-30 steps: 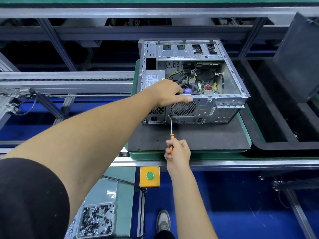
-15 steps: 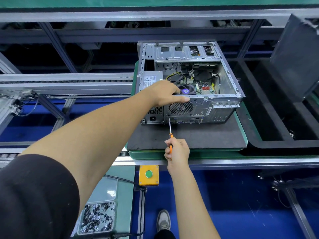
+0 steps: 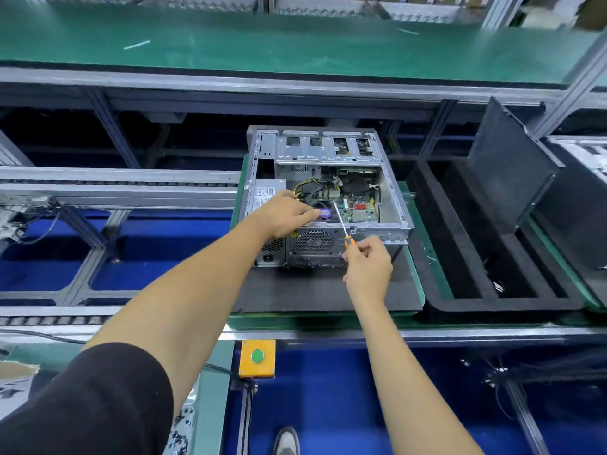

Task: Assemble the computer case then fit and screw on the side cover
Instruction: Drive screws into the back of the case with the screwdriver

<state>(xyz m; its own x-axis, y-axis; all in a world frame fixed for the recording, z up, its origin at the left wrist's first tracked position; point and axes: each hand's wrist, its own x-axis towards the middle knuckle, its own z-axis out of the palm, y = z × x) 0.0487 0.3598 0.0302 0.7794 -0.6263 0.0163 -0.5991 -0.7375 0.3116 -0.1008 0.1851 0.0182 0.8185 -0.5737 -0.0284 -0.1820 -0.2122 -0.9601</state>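
Observation:
An open grey computer case (image 3: 392, 195) lies on its side on a black mat (image 3: 315, 290), its rear panel with a round fan grille facing me. Motherboard, cables and a fan show inside. My left hand (image 3: 284, 215) rests on the case's near top edge beside the power supply, fingers reaching over the rim. My right hand (image 3: 368, 264) grips an orange-handled screwdriver (image 3: 343, 229) in front of the rear panel; its shaft slants up and left over the rim into the case. A dark side cover (image 3: 507, 169) leans upright to the right.
A black foam tray (image 3: 437, 244) sits right of the mat on the green pallet. A conveyor rail (image 3: 115, 188) runs off to the left. A yellow box with a green button (image 3: 258, 357) is below the pallet. A bin of small screws (image 3: 184, 431) sits at lower left.
My right hand has risen and moved right, lifting the screwdriver from the lower rear panel so its tip now points over the rim into the case. My left hand stayed on the rim.

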